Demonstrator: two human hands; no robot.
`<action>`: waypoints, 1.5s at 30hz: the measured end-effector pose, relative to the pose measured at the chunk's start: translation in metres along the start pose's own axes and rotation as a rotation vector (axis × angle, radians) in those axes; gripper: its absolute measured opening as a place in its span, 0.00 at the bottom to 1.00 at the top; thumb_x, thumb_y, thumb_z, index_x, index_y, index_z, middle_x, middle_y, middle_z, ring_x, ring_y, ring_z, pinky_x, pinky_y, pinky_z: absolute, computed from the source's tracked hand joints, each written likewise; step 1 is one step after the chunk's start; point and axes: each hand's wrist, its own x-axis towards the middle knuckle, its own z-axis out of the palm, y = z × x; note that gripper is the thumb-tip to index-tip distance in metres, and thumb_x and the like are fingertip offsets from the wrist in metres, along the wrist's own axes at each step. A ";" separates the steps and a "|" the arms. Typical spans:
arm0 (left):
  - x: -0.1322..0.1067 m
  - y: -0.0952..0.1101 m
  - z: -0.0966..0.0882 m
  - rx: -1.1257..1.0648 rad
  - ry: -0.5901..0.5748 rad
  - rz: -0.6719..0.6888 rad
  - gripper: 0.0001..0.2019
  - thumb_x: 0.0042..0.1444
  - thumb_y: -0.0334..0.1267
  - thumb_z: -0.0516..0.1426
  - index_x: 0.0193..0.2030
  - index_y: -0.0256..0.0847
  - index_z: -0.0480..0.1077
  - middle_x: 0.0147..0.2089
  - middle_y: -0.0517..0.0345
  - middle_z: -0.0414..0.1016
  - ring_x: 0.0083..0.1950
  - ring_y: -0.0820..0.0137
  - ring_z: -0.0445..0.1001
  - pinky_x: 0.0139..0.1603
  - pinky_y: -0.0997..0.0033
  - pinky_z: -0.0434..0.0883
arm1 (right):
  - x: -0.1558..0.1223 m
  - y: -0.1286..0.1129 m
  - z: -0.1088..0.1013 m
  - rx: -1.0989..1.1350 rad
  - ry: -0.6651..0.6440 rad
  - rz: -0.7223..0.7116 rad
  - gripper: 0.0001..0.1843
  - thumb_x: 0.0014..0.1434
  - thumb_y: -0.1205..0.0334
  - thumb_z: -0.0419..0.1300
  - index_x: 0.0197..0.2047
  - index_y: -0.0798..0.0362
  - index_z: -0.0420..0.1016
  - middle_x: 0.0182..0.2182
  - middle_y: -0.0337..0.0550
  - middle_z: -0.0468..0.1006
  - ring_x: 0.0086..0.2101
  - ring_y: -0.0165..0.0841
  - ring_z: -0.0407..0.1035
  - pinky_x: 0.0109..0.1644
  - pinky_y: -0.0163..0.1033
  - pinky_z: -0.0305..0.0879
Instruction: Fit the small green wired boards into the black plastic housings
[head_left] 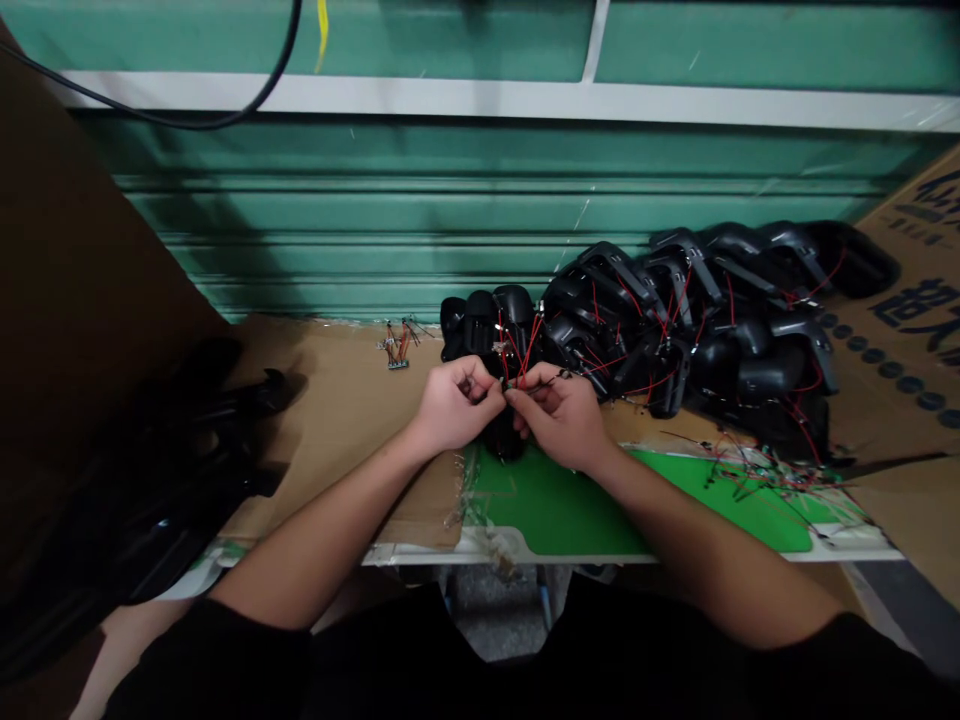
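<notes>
My left hand (456, 405) and my right hand (559, 415) meet in front of a black plastic housing (504, 436), which is mostly hidden beneath them. Red wires (525, 350) rise from the housing past my fingers. Both hands pinch thin wiring close together, though the fingers hide the exact grip. More black plastic housings (675, 320) with red wires lie heaped just beyond my right hand. A small circuit board with red leads (396, 348) lies on the cardboard beyond my left hand.
The bench is covered with cardboard (337, 440) and a green cutting mat (555, 505), with loose wire scraps (757, 475) on the mat's right side. Dark objects (202, 440) lie at the left. A green corrugated shutter (450, 230) stands behind, and a printed carton (900, 330) stands right.
</notes>
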 end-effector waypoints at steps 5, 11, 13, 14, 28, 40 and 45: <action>0.009 0.005 -0.016 -0.006 0.031 -0.032 0.11 0.42 0.36 0.63 0.26 0.33 0.65 0.24 0.62 0.65 0.24 0.87 0.60 0.26 0.85 0.57 | 0.007 0.002 0.001 0.057 0.049 -0.047 0.21 0.59 0.50 0.73 0.47 0.57 0.77 0.29 0.43 0.79 0.27 0.31 0.75 0.28 0.36 0.74; 0.001 0.022 -0.034 0.258 -0.691 -0.136 0.06 0.43 0.32 0.62 0.29 0.31 0.76 0.26 0.58 0.73 0.24 0.85 0.65 0.25 0.87 0.60 | 0.012 -0.014 -0.005 0.117 0.072 -0.086 0.21 0.58 0.50 0.74 0.47 0.58 0.80 0.34 0.46 0.81 0.29 0.32 0.77 0.34 0.39 0.79; -0.005 0.026 -0.033 0.341 -0.903 -0.153 0.07 0.46 0.33 0.63 0.32 0.33 0.80 0.28 0.56 0.77 0.24 0.84 0.68 0.25 0.87 0.61 | 0.013 -0.018 -0.008 0.123 0.063 -0.061 0.23 0.58 0.49 0.75 0.48 0.58 0.80 0.34 0.46 0.81 0.29 0.32 0.77 0.35 0.40 0.79; -0.007 0.027 -0.031 0.368 -0.981 -0.161 0.08 0.47 0.33 0.63 0.33 0.34 0.82 0.29 0.55 0.78 0.24 0.83 0.69 0.25 0.87 0.61 | 0.014 -0.019 -0.009 0.134 0.054 -0.047 0.25 0.57 0.48 0.75 0.48 0.58 0.79 0.32 0.45 0.81 0.29 0.32 0.77 0.35 0.41 0.79; 0.003 0.038 -0.038 0.066 -0.528 -0.234 0.25 0.55 0.57 0.65 0.28 0.32 0.70 0.20 0.58 0.68 0.18 0.84 0.61 0.20 0.83 0.54 | 0.015 -0.020 -0.012 0.169 0.048 -0.019 0.23 0.51 0.52 0.79 0.44 0.58 0.84 0.30 0.45 0.83 0.28 0.33 0.77 0.33 0.41 0.79; 0.004 0.028 -0.007 -0.327 -0.179 -0.247 0.34 0.39 0.52 0.75 0.44 0.26 0.74 0.32 0.52 0.78 0.25 0.72 0.76 0.26 0.75 0.75 | 0.017 -0.018 -0.014 0.204 0.035 0.014 0.24 0.49 0.54 0.80 0.43 0.59 0.80 0.29 0.44 0.82 0.27 0.32 0.77 0.30 0.35 0.77; 0.003 0.026 -0.003 -0.344 -0.124 -0.248 0.37 0.34 0.53 0.77 0.45 0.26 0.73 0.30 0.50 0.78 0.26 0.71 0.77 0.27 0.76 0.76 | 0.017 -0.015 -0.015 0.124 0.028 0.004 0.27 0.51 0.50 0.79 0.46 0.60 0.80 0.30 0.44 0.81 0.27 0.31 0.76 0.29 0.35 0.76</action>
